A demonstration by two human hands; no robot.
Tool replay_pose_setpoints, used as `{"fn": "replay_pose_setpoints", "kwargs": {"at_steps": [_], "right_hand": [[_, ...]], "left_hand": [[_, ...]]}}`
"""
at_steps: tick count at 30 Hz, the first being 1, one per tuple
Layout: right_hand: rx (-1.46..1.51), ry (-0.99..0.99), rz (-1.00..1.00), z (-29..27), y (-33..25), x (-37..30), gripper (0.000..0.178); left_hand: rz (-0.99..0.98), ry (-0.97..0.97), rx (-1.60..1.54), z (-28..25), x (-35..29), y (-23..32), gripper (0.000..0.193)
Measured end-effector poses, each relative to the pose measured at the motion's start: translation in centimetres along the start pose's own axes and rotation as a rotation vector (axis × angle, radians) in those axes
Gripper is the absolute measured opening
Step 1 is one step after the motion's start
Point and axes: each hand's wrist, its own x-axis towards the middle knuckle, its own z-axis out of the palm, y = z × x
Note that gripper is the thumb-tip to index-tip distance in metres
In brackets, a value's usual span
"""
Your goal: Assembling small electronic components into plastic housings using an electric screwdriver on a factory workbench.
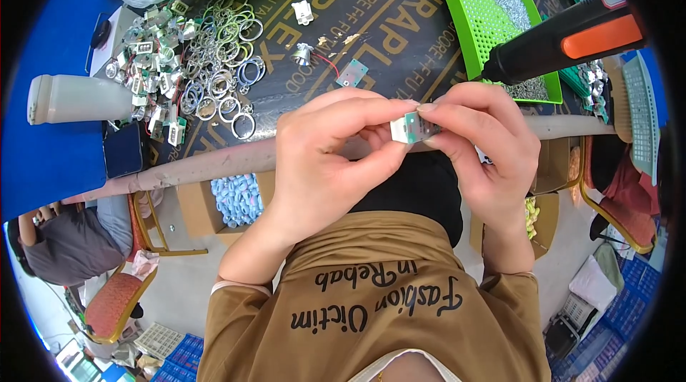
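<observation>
Over the table's near edge, my left hand pinches a small white plastic piece with a green circuit board between thumb and forefinger. My right hand is closed on the same piece from the other side, its thumb and fingertip touching the board end. Whether board and white part are joined cannot be made out. Beyond my left fingers lies another green circuit board, wired in red to a small silvery part. A loose white plastic part sits farther back.
Piled at left are small circuit-board assemblies beside metal key rings. A white bottle lies there. At right, an orange-and-black tool crosses a green tray of small metal pieces. Below stands a box of blue pieces.
</observation>
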Motion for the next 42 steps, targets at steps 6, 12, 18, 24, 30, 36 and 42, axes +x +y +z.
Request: {"fn": "replay_pose_setpoints", "kwargs": {"at_steps": [6, 12, 18, 24, 30, 36, 42], "right_hand": [[-0.009, 0.021, 0.001, 0.3, 0.4, -0.1, 0.027], [-0.048, 0.034, -0.04, 1.1, 0.8, -0.5, 0.027], [-0.071, 0.026, -0.023, 1.7, 0.9, -1.0, 0.026], [-0.066, 0.107, -0.004, 1.7, 0.5, -1.1, 0.026], [-0.142, 0.229, -0.072, 1.8, 0.3, -1.0, 0.028], [-0.164, 0.334, -0.127, 2.3, 0.8, -0.8, 0.029], [-0.068, 0.298, -0.017, 2.7, 0.0, -0.5, 0.03]], "left_hand": [[-0.094, 0.015, -0.252, 0.3, 0.0, -0.4, 0.032], [-0.194, -0.034, -0.499, 0.7, -0.2, -1.6, 0.028], [-0.215, 0.048, -0.564, 1.3, 0.3, -2.7, 0.025], [-0.439, -0.127, -0.755, 0.6, 1.0, -2.7, 0.034], [-0.409, -0.061, -0.962, 2.5, 0.5, -2.1, 0.031], [-0.268, 0.213, -0.885, 4.7, 0.3, -1.4, 0.028], [-0.154, 0.296, -0.899, 5.1, 0.3, -1.5, 0.026]]}}
